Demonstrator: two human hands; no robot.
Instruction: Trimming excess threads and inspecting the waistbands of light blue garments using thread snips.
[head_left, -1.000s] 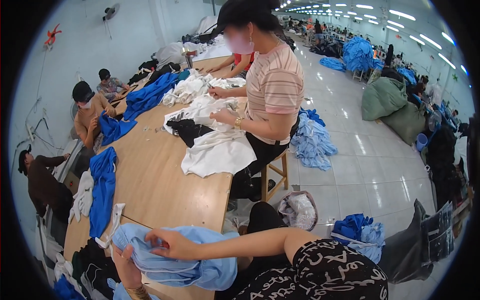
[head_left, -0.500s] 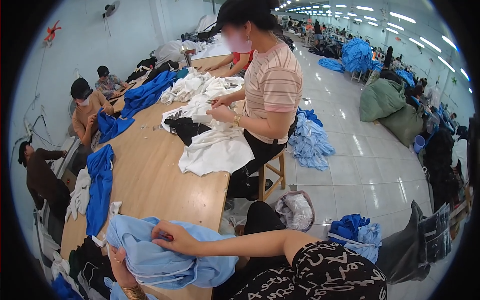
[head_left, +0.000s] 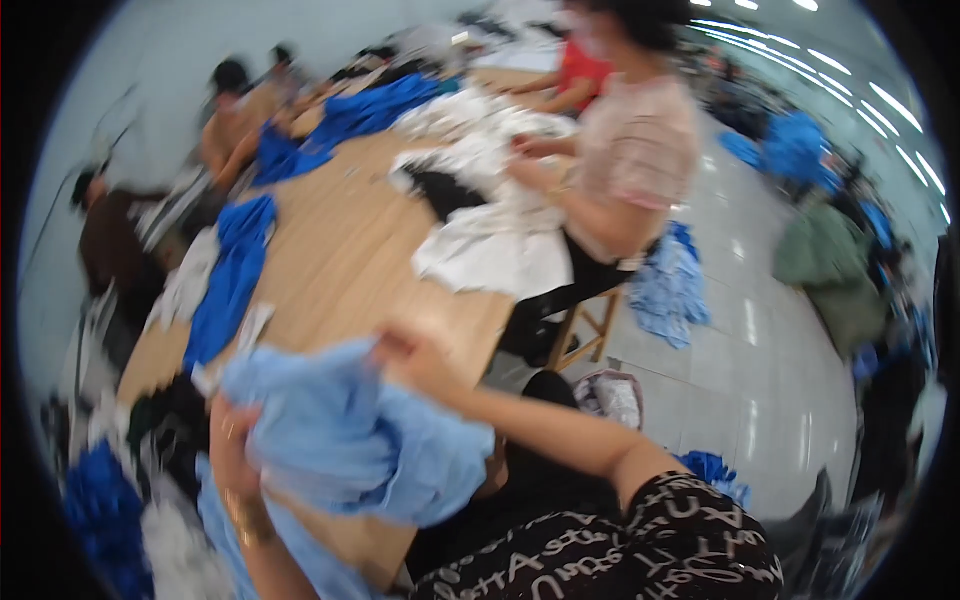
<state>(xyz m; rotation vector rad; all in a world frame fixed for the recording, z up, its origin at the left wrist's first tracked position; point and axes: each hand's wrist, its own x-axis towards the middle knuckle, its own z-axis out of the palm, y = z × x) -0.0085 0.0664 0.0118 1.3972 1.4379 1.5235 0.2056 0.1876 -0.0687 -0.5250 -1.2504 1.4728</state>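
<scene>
A bunched light blue garment (head_left: 350, 440) is held up over the near end of the wooden table (head_left: 330, 250). My left hand (head_left: 235, 445) grips its left side, with a bracelet at the wrist. At the garment's upper right edge, my right hand (head_left: 415, 362) pinches the cloth, its fingers smeared by motion. Whether that hand also holds a small tool cannot be made out. More light blue cloth (head_left: 310, 550) hangs below, beside my left forearm.
Blue garments (head_left: 232, 280) and white cloth (head_left: 185, 275) lie along the left table edge. A co-worker in a striped shirt (head_left: 640, 150) sits at the right, handling white garments (head_left: 500, 250). Dark cloth (head_left: 180, 425) is heaped near my left; a green sack (head_left: 825, 245) stands on the floor.
The view has swung, shifting the table and people rightward in the picture. My right hand has risen to the garment's upper edge, lifting the cloth; the red thing seen in it is no longer visible.
</scene>
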